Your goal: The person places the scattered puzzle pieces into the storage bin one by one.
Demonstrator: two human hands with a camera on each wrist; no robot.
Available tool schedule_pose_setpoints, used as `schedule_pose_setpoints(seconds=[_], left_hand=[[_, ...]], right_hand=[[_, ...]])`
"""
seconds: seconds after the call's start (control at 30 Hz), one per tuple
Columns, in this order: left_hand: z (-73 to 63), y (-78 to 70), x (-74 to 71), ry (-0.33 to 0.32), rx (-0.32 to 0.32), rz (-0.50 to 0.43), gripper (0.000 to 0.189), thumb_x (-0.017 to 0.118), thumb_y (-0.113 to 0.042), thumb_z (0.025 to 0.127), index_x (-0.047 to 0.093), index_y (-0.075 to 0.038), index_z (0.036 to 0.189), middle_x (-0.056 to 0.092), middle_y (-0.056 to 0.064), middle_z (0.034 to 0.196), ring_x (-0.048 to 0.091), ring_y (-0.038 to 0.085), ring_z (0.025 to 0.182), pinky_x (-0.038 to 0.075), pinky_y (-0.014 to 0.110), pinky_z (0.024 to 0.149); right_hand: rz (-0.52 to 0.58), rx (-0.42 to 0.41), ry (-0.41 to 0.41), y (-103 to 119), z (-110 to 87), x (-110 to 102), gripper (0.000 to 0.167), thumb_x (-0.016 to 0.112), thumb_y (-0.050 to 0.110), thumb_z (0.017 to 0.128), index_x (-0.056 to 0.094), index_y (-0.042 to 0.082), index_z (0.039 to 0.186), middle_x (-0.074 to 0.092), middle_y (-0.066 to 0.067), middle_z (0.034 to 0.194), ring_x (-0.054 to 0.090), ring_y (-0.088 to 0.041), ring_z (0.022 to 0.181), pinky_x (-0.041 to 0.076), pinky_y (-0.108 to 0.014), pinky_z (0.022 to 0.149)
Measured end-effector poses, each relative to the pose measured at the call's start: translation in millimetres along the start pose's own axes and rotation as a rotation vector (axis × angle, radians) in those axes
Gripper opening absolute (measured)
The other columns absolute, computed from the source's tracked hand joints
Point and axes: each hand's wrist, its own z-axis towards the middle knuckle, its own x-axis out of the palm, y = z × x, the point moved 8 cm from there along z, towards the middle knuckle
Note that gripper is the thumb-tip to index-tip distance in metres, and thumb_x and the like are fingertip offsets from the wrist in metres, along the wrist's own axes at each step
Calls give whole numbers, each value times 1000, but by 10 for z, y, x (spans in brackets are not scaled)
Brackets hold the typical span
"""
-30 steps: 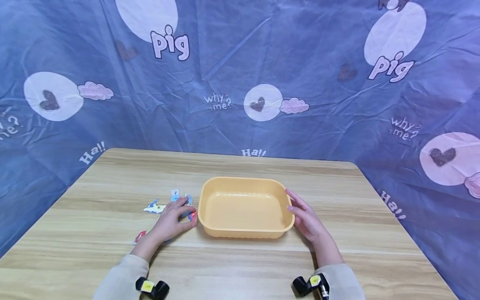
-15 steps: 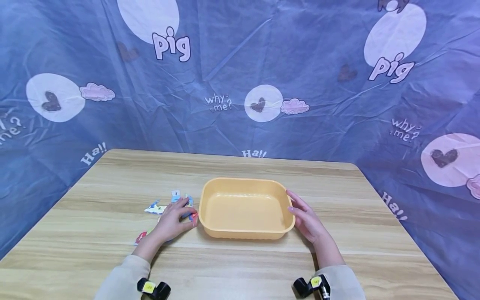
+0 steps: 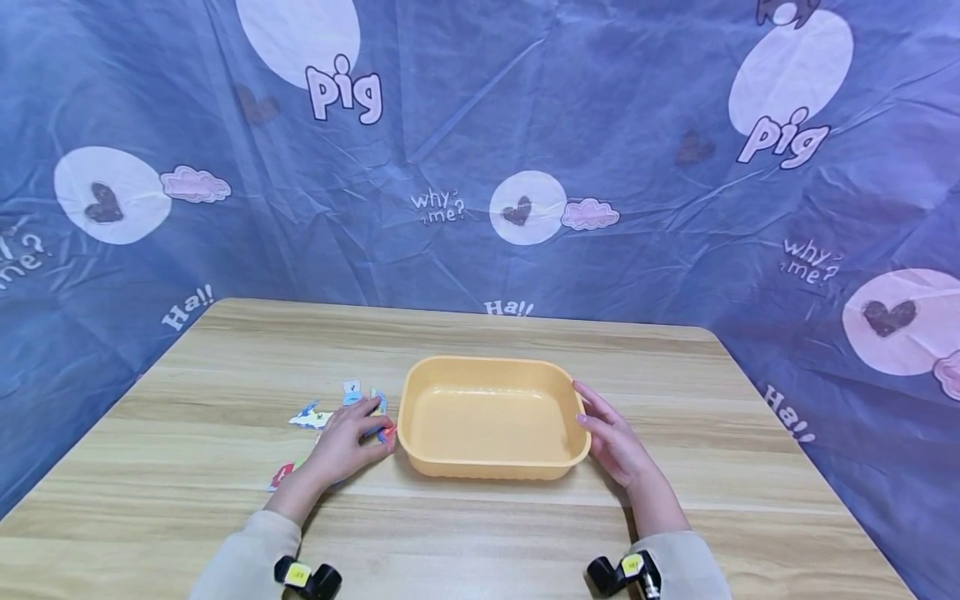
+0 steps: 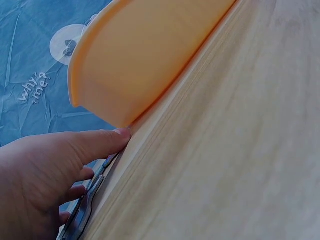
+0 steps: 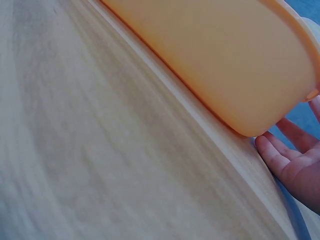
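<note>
A yellow-orange plastic basin (image 3: 491,470), rectangular with rounded corners, stands upright on the table with nothing in it. My left hand (image 3: 347,442) lies over several flat, colourful cut-out pieces (image 3: 310,415) at the basin's left, fingers relaxed and partly covering them. In the left wrist view its thumb (image 4: 107,142) reaches right to the basin's lower corner, with the pieces' thin edges under the other fingers. Across from it, my right hand (image 3: 617,443) has its fingers spread against the basin's right side. The right wrist view shows those fingertips (image 5: 266,142) at the basin's bottom corner.
A red piece (image 3: 282,475) shows beside the left forearm, and a white-and-blue one (image 3: 351,388) beyond the left fingers. The wooden table (image 3: 480,550) ends at the back against a blue printed cloth (image 3: 420,267). Each sleeve carries a black wrist device (image 3: 307,577).
</note>
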Motion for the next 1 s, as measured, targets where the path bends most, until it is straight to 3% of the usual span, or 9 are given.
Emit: schedule_pose_setpoints(seconds=[0.3,0.67,1.0], left_hand=[[4,1,-22,-32,10,-4,27,69,-30,71,65,-14,91,44,18,123,30,37,117,16,55,94],[2,30,-52,-23,-47,-33,35,68,-36,70,63,-10,93,45,16,122,31,35,117,16,53,95],[7,37,-140,-60,-74,-113,30,72,-27,67,63,-12,92,52,15,115,41,34,111,27,49,93]], right_hand=[[-5,0,-2,-2,-6,-5,57,45,0,85,20,6,136,16,-21,135,46,-15,106,39,-34,87],[-10,-6,-2,13,-13,13,57,47,1,84,23,8,136,17,-20,134,46,-15,106,38,-33,87],[-2,-6,-8,12,-16,8,56,47,1,84,25,9,136,19,-19,133,46,-16,106,38,-33,88]])
